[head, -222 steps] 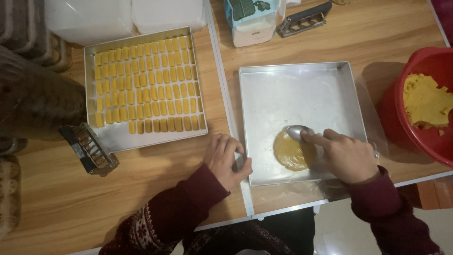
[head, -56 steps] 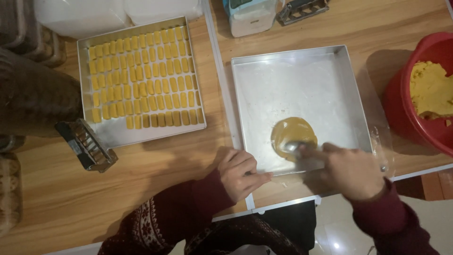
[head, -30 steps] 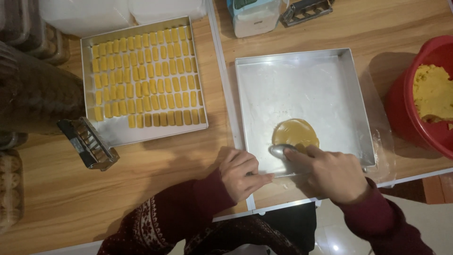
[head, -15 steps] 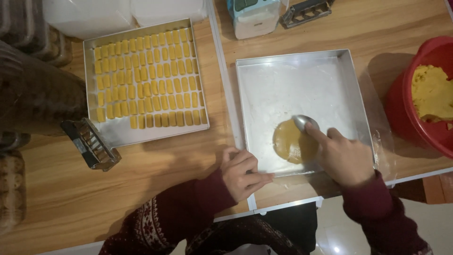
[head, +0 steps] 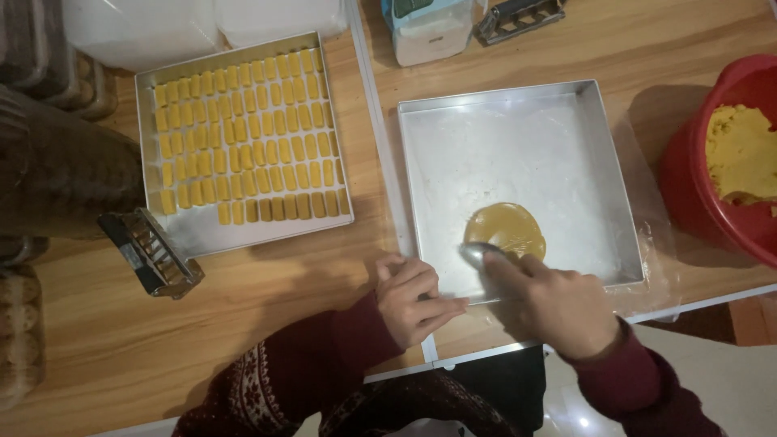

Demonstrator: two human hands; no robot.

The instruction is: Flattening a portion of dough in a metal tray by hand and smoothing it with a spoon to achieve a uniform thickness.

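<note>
The right hand has its grip closed on a spoon, the bowl pressing the near edge of a flat yellow dough disc in the empty tray. The left hand is half curled, holding nothing, its fingertips against the tray's near rim. Pressing too hard could tear the thin dough — or skid the tray over the table, should that bracing hand slip.

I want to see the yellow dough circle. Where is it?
The flat dough disc lies in the square metal tray, near its front edge, under the spoon in the right hand.
</note>
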